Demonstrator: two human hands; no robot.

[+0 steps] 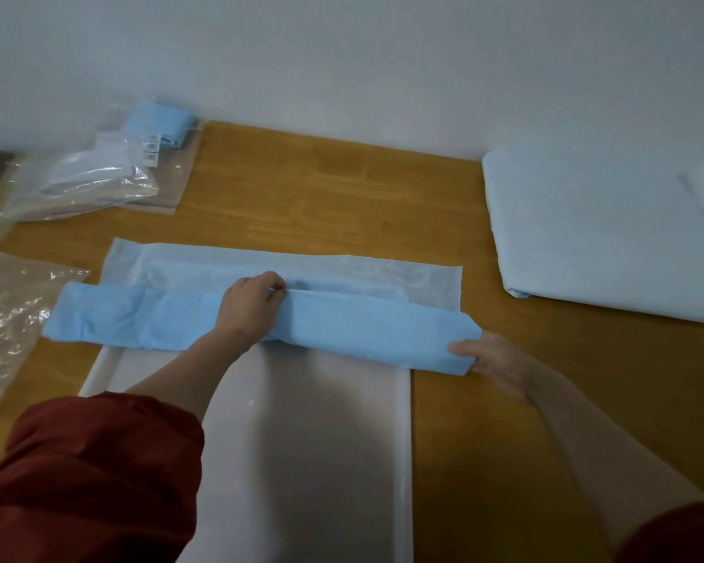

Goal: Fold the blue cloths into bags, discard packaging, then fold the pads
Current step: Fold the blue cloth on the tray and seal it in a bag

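Note:
A pad lies across the middle of the wooden table (322,184), folded into a long blue strip (362,325) with its white inner face (383,270) showing behind. My left hand (251,304) pinches the strip's top fold near the middle. My right hand (492,357) holds the strip's right end, thumb on top and fingers under it. Below the strip a clear flat bag (301,440) lies on the table. A folded blue cloth inside a clear bag (159,123) sits at the back left.
A stack of pale blue pads (610,229) fills the right rear of the table. Crumpled clear packaging (86,180) lies at the back left, and another clear bag (9,319) lies at the left edge. A white wall stands behind the table.

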